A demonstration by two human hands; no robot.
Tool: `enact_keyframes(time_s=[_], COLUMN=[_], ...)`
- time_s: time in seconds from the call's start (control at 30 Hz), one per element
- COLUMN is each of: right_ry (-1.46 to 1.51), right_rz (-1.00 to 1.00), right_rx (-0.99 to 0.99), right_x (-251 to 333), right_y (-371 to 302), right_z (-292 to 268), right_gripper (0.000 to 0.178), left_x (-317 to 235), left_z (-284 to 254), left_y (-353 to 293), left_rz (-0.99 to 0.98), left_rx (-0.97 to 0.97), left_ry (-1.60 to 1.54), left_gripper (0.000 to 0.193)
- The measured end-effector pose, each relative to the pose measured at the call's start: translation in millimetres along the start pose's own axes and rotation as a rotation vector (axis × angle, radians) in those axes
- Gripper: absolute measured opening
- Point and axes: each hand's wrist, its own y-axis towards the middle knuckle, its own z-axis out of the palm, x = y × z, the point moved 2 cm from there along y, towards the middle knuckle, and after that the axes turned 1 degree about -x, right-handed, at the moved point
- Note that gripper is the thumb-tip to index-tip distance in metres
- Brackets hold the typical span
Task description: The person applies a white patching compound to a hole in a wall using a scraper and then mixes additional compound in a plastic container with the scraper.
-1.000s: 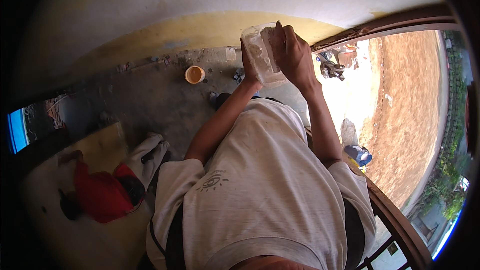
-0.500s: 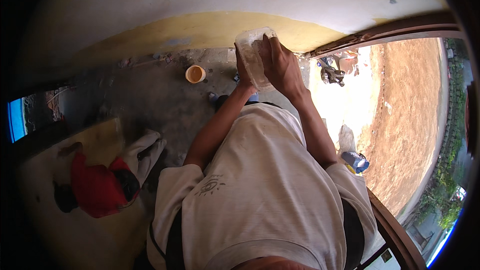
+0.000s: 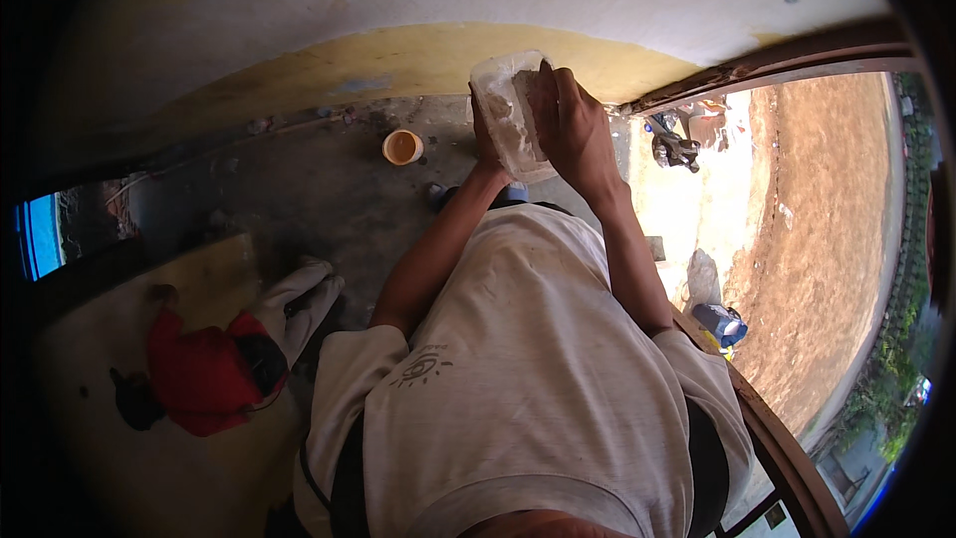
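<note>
A clear plastic tub (image 3: 510, 139), smeared whitish inside, is held up before my chest, tilted, near the wall. My left hand (image 3: 484, 135) grips it from its left side, most of its fingers hidden behind the tub. Over the tub's right side is my right hand (image 3: 576, 134), its fingers bent and closed. A flat greyish-brown edge shows beside those fingers inside the tub; what it belongs to I cannot make out.
A wall (image 3: 398, 0), white above a yellow band, rises ahead. A small bucket (image 3: 402, 147) stands on the grey floor. At left, a person in a red top (image 3: 204, 379) reaches toward another wall. On the right, a brown frame (image 3: 777, 68) borders sunlit ground with dark bags (image 3: 675, 149).
My right hand has shifted slightly right, and the flat edge by its fingers shows more plainly. The tub stays in my left hand. The view has turned a little.
</note>
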Motion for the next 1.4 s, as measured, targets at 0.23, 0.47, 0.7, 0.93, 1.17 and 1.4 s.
enact_keyframes(time_s=[0.23, 0.47, 0.7, 0.93, 1.17, 1.4], right_ry=[0.003, -0.011, -0.071, 0.002, -0.021, 0.003], right_rz=[0.066, 0.045, 0.041, 0.088, 0.111, 0.024], right_rx=[-0.029, 0.035, 0.005, -0.118, -0.079, -0.121], right_x=[0, -3, 8, 3, 2, 28], right_y=[3, -5, -10, -16, -23, -14], right_z=[4, 9, -2, -20, -15, -35], right_gripper=[0.023, 0.024, 0.018, 0.021, 0.021, 0.016], left_x=[-3, 0, 5, 8, 11, 9], left_z=[16, 22, 25, 20, 14, 30], left_y=[0, -6, -7, -12, -14, -13], left_rz=[0.033, 0.061, 0.095, -0.071, 0.002, -0.035], left_rx=[-0.169, -0.171, -0.255, 0.027, -0.051, 0.062], left_ry=[0.108, 0.243, 0.263, -0.140, 0.087, -0.045], left_gripper=[0.064, 0.066, 0.070, 0.076, 0.072, 0.066])
